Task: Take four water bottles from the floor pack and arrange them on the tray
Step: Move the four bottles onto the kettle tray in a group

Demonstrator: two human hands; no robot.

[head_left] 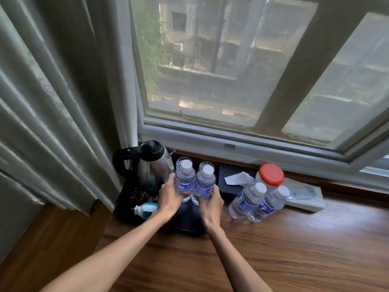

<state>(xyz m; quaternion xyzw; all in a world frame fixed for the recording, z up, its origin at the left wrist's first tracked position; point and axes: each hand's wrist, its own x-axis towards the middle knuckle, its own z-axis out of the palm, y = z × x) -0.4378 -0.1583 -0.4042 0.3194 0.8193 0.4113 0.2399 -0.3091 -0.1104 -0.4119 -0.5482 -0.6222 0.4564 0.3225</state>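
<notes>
Two clear water bottles with white caps and blue labels stand side by side over the black tray (pixel 185 225). My left hand (pixel 169 199) grips the left bottle (pixel 185 180) and my right hand (pixel 210 204) grips the right bottle (pixel 205 182). Two more bottles of the same kind, one (pixel 247 200) beside the other (pixel 269 204), stand on the wooden surface to the right of the tray, apart from my hands. The floor pack is out of view.
A steel kettle (pixel 151 165) with a black handle stands at the tray's back left, with two upturned glasses (pixel 183 161) behind the held bottles. A red-lidded jar (pixel 270 174), a dark tissue box (pixel 231 180) and a flat packet (pixel 305 196) sit along the windowsill. A curtain (pixel 52 102) hangs at left.
</notes>
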